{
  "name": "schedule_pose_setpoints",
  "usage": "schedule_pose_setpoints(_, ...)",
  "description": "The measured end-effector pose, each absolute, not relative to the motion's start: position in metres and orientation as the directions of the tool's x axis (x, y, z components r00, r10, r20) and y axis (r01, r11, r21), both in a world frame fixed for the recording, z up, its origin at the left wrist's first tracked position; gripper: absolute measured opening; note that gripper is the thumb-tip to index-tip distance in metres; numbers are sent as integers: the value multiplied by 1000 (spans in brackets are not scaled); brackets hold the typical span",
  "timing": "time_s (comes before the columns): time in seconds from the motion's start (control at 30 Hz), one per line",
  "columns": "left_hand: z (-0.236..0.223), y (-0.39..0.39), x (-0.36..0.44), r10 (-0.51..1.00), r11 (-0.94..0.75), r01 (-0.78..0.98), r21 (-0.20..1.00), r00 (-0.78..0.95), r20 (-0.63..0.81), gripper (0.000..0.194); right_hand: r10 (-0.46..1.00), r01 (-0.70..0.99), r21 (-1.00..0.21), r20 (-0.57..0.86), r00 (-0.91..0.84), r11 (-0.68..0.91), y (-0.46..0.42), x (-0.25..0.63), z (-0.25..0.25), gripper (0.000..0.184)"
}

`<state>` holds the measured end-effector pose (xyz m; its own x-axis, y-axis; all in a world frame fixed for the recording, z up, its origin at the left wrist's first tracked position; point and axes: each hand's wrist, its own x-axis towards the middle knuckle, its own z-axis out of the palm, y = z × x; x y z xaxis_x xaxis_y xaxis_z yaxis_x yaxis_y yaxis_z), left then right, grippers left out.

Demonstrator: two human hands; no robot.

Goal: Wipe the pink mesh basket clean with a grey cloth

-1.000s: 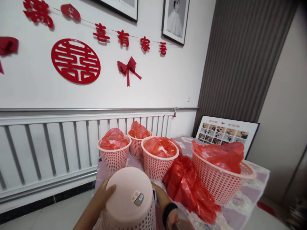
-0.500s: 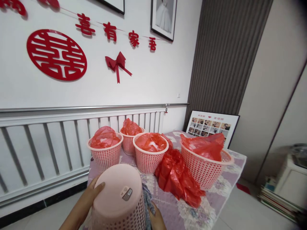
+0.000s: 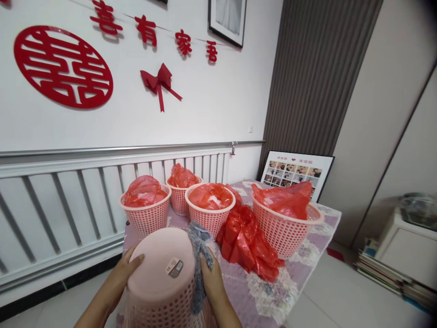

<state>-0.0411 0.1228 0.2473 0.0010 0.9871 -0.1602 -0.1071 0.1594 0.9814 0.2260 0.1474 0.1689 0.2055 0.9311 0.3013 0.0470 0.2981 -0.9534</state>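
An upside-down pink plastic wastebasket (image 3: 160, 264) with a perforated side and a label on its base stands close in front of me. My left hand (image 3: 124, 273) grips its left side, thumb near the edge of the base. Against the right side, my right hand (image 3: 210, 275) presses a grey-blue cloth (image 3: 198, 255), its fingers closed round it. The cloth reaches up to the edge of the base. The basket's rim is out of sight below.
Several upright pink baskets (image 3: 210, 218) with red bags in them stand on the flowered tablecloth (image 3: 273, 291). Beside them lies a roll of red plastic bags (image 3: 244, 241). A white radiator (image 3: 68, 205) runs along the wall; a photo board (image 3: 297, 168) leans behind the table.
My right hand has moved up along the basket's right side with the cloth, which now shows above the hand. My left hand keeps its grip. The view has shifted slightly.
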Motion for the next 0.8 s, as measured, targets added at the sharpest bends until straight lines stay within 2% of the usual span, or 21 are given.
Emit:
schedule_pose_setpoints(0.13, 246, 124, -42, 992, 124, -100, 987, 11, -123, 95, 985, -5, -993, 113, 133, 115, 149, 232, 116, 77)
schedule_pose_setpoints(0.3, 248, 122, -40, 993, 114, -93, 989, 7, -114, 91, 947, 10, -1000, -20, 319, -24, 126, 247, 50, 88)
schedule_pose_setpoints(0.43, 244, 123, -41, 994, 108, -79, 991, -7, -109, 95, 930, 4, -999, -44, 364, -49, 103, 239, 40, 82)
schedule_pose_setpoints(0.53, 241, 123, -44, 994, 110, -84, 990, -5, -110, 95, 906, 12, -999, 40, 421, 39, 85, 219, 65, 78)
schedule_pose_setpoints(0.63, 242, 121, -44, 995, 97, -71, 993, -3, -98, 93, 873, 103, -962, 272, 406, 252, 71, 200, 104, 67)
schedule_pose_setpoints(0.7, 245, 120, -43, 992, 118, -81, 990, -21, -120, 101, 829, 213, -896, 441, 345, 389, 66, 193, 125, 60)
schedule_pose_setpoints(0.73, 246, 120, -42, 991, 129, -92, 987, -27, -132, 105, 812, 264, -865, 494, 312, 426, 65, 192, 130, 57)
schedule_pose_setpoints(0.8, 248, 120, -41, 990, 135, -110, 985, -33, -140, 110, 815, 336, -844, 512, 272, 418, 64, 193, 128, 53)
